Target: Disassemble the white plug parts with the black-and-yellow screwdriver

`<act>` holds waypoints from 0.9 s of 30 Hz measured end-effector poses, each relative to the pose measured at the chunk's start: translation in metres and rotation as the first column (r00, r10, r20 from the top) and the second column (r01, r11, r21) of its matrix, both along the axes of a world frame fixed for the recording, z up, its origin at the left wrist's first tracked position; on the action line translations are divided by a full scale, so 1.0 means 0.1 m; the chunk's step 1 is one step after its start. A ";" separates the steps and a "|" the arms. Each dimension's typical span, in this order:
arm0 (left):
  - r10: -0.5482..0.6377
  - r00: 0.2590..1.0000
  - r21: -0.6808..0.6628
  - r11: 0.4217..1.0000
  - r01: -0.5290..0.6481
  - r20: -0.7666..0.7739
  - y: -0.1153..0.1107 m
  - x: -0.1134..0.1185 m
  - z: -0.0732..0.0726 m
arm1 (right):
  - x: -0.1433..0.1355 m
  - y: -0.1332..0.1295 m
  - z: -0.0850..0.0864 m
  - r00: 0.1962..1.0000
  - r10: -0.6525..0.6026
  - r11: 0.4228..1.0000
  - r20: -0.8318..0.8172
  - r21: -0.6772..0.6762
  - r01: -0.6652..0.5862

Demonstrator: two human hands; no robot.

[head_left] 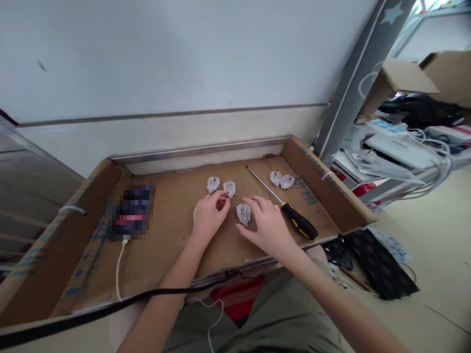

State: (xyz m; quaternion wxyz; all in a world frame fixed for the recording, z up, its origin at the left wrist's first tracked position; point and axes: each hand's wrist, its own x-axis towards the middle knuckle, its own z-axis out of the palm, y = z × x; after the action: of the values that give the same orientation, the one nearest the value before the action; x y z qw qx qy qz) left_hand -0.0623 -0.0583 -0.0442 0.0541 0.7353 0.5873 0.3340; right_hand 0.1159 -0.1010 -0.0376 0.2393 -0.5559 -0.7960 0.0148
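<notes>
Several clear plug pieces with metal pins lie on the cardboard tray (165,255). My left hand (210,214) has its thumb and forefinger at the lower edge of one plug piece (229,187), with another piece (213,184) just to its left. Thumb and fingers of my right hand (267,223) are spread around a nearer piece (243,214), with a gap between them. Two more pieces (281,179) sit side by side farther right. Between them and my right hand lies a screwdriver (300,220) with a black and yellow handle.
At the tray's left a blurred phone (131,213) is joined to a white cable (118,269). A black strap (147,294) crosses the front edge. Cardboard walls rise at both sides. A grey post (353,83) and a cluttered shelf (401,147) stand on the right.
</notes>
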 end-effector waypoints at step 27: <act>-0.215 0.973 -0.034 0.977 0.212 -0.085 -0.02 0.05 0.02 | -0.09 0.47 -0.22 0.672 -0.008 0.964 -0.741 -0.184 -0.192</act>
State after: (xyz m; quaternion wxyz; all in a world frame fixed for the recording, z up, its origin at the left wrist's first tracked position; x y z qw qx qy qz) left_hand -0.0571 -0.0608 -0.0427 0.0727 0.8075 0.5107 0.2861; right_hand 0.1064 -0.0542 -0.0598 0.4667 -0.4867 -0.6512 0.3480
